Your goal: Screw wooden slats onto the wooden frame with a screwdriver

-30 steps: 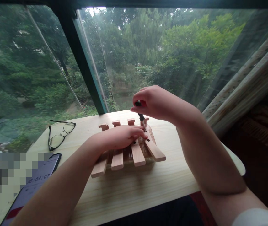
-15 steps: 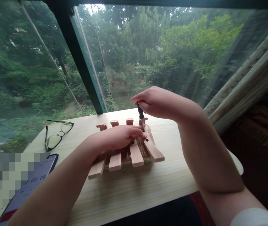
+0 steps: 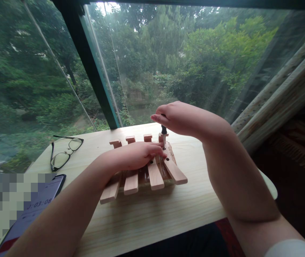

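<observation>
A wooden piece with several slats point(image 3: 156, 177) lies on the light table, dark holes showing in its right slats. Across its top rests my left hand point(image 3: 139, 155), fingers pressed on the wood beside the right-hand slat point(image 3: 176, 172). My right hand point(image 3: 172, 116) is closed round the top of a black-handled screwdriver point(image 3: 164, 130), which stands nearly upright. Its metal shaft meets the upper hole of that slat, close to my left fingertips. My right palm and wrist hide most of the handle.
Glasses point(image 3: 60, 160) lie at the table's left. A phone point(image 3: 42, 200) showing a timer is at the left front, partly behind my left forearm. Windows point(image 3: 152, 64) rise behind the table point(image 3: 190, 207), and a curtain point(image 3: 281, 82) hangs at the right.
My right hand has moved slightly right and its fingers have turned round the handle. The screwdriver has gone from leaning left to nearly upright. My left hand has stayed put.
</observation>
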Action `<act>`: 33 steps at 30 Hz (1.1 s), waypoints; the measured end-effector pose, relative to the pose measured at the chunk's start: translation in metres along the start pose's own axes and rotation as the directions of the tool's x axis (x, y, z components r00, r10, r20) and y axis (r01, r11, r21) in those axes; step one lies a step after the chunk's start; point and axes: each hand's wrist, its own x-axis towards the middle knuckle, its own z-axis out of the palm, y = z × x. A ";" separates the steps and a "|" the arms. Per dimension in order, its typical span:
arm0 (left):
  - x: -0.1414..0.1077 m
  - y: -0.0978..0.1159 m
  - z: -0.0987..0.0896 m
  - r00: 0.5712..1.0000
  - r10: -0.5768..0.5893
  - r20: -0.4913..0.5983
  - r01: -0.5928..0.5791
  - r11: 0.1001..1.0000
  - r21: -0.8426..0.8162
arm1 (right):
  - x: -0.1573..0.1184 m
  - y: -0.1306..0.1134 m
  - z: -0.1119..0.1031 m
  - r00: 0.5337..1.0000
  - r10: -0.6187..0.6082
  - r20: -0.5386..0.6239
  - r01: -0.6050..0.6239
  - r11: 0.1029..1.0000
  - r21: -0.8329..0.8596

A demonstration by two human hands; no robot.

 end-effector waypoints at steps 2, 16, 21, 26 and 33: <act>0.000 -0.001 0.000 1.000 -0.003 -0.002 0.003 1.000 -0.002 | -0.004 0.007 -0.003 1.000 0.002 0.027 -0.002 1.000 0.022; 0.001 0.000 -0.001 1.000 -0.010 0.012 0.010 1.000 0.001 | 0.001 0.000 -0.002 0.994 0.087 -0.060 -0.086 0.996 0.018; 0.001 -0.001 0.000 1.000 -0.014 0.008 0.014 1.000 -0.001 | -0.008 0.010 -0.014 0.982 0.115 0.151 -0.113 0.993 -0.020; 0.002 -0.003 0.003 1.000 -0.002 0.006 0.002 1.000 -0.018 | 0.001 -0.001 -0.006 0.970 0.232 -0.073 -0.239 0.964 -0.115; 0.003 -0.005 0.005 1.000 -0.003 -0.008 0.003 0.999 -0.039 | -0.003 -0.001 -0.007 0.996 0.072 0.047 -0.071 0.997 -0.018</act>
